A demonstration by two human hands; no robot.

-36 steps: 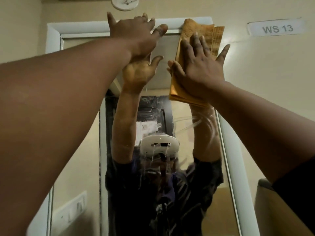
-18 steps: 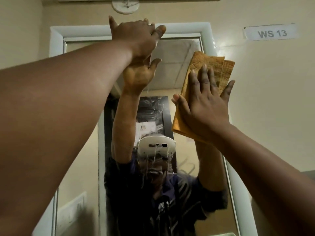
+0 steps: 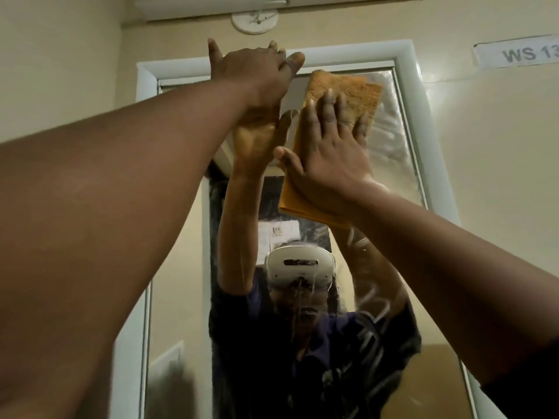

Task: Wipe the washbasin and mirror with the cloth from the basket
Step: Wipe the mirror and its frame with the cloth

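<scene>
Mirror wipe under way, streaks and drips left on the glass, washbasin out of view so its state unknown; left hand braced open at the top frame; right hand, fingers spread flat, presses the folded cloth against the upper glass.

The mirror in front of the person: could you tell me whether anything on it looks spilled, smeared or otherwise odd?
Yes. The mirror shows cloudy smears right of the orange cloth, and thin drip lines run down the glass lower in the view. The right hand presses the cloth flat; the left hand rests by the top frame.
</scene>
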